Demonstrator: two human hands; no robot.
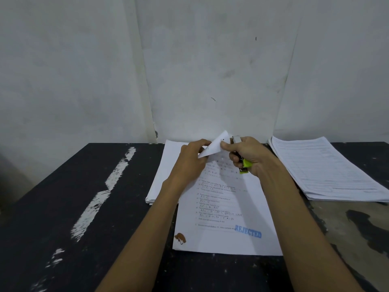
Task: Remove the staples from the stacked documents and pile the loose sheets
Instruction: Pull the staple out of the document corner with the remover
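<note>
While our left hand (192,158) pinches the lifted corner (214,145) of the stapled document (223,209) lying on the table (52,197), our right hand (251,157) grips the green staple remover (245,164); next, probably, we pry the staple out.

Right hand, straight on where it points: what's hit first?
Probably the lifted corner of the stamped sheet, pinched by the left hand; the right hand grips a green tool close beside it. Depth unclear.

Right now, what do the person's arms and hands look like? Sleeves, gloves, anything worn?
Nothing worn that shows. The left hand and right hand are bare: no gloves, rings or watch visible. The left forearm and right forearm are uncovered down to the frame's bottom edge, with no sleeve, strap or marking in view.
</note>
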